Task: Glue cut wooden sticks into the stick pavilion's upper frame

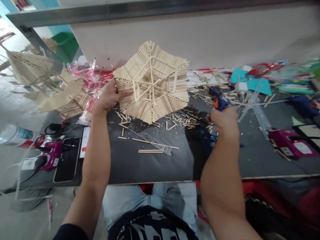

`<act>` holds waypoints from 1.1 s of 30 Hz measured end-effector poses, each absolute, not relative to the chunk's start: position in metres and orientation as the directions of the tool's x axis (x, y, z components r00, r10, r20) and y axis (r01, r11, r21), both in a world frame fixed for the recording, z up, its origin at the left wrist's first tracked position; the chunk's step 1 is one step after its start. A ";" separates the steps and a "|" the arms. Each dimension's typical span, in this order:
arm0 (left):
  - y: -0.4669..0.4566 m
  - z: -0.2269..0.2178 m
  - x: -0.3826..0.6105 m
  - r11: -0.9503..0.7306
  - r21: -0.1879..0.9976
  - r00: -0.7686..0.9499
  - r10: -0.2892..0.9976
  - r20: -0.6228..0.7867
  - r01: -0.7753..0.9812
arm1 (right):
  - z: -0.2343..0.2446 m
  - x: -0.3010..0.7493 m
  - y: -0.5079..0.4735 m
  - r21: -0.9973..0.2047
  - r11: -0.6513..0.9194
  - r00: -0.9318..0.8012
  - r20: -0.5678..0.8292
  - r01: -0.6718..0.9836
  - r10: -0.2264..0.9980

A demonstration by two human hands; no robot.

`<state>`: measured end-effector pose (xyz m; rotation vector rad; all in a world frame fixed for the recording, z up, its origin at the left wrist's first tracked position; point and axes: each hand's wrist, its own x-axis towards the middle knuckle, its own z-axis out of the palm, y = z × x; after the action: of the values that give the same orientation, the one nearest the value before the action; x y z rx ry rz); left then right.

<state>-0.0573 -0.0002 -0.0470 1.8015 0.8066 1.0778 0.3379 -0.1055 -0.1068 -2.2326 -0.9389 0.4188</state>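
Stick star point(152, 83) propped tilted on bench point(150, 166), face toward camera, ahead, slightly left. Left hand point(108, 96) grips its left edge, thumb on face. Right hand point(225, 121) clenched round glue gun point(219, 100), right of star, apart, nozzle pointing leftward at it. Left hand nearer.

Table: a dark grey worktop point(150, 166) with a thin pale front edge, spanning almost the whole width of the view.
Back panel: a plain off-white board point(212, 36) stands upright along the table's far side.
Rail: a grey metal bar point(100, 12) runs along the top of the board.
Floor: pale grey, smooth floor point(15, 106) at left, beside the table.
Far wall: a teal strip point(6, 7) in the upper left corner.
Light: soft and even, brightest at left; faint shadows on the worktop.
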 end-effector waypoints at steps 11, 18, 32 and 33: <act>-0.003 -0.042 -0.057 -0.348 0.936 0.355 0.884 0.305 0.062 | -0.082 0.261 -0.129 -0.698 0.146 0.515 0.638 0.701 0.572; -0.005 -0.041 -0.057 -0.349 0.934 0.345 0.888 0.305 0.073 | -0.080 0.236 -0.139 -0.690 0.079 0.517 0.608 0.720 0.603; -0.004 -0.046 -0.059 -0.360 0.929 0.344 0.885 0.314 0.080 | -0.087 0.220 -0.140 -0.693 0.120 0.397 0.537 0.711 0.745; -0.004 -0.045 -0.059 -0.356 0.931 0.341 0.887 0.312 0.074 | -0.087 0.219 -0.140 -0.688 0.118 0.392 0.536 0.716 0.748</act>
<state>-0.0591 -0.0036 -0.0455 1.6998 0.8663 1.1267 0.2195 -0.1398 -0.0870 -1.6015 -1.3300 0.0378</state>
